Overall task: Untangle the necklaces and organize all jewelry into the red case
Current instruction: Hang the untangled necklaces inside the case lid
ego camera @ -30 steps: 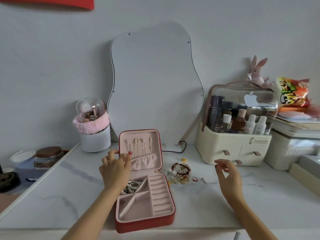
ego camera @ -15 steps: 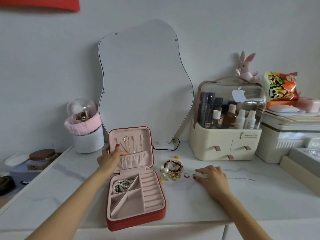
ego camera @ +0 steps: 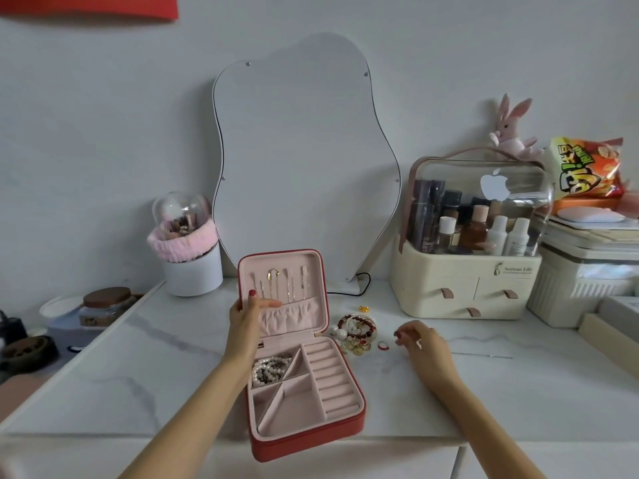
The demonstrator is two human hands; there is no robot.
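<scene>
The red case (ego camera: 307,435) lies open on the white marble table, its pink lid (ego camera: 311,267) upright. Several gold pins hang in the lid. A pearl and bead necklace (ego camera: 271,369) fills the case's back left compartment. My left hand (ego camera: 243,318) grips the lid's left edge, thumb on the inside. A pile of beaded bracelets and gold pieces (ego camera: 358,331) lies just right of the case, with a small red ring (ego camera: 382,346) beside it. My right hand (ego camera: 420,342) hovers with curled fingers just right of the ring; whether it pinches anything is unclear. A thin chain (ego camera: 484,355) lies further right.
A wavy mirror (ego camera: 301,160) leans on the wall behind the case. A cream cosmetics organizer (ego camera: 466,281) stands at the back right, a white brush holder (ego camera: 193,271) at the back left. White boxes (ego camera: 584,281) sit far right. The table's front edge runs under the case.
My left hand moved from over the case's base up to the lid's left edge. My right hand dropped to the table by the red ring, then lifted slightly with fingers curled.
</scene>
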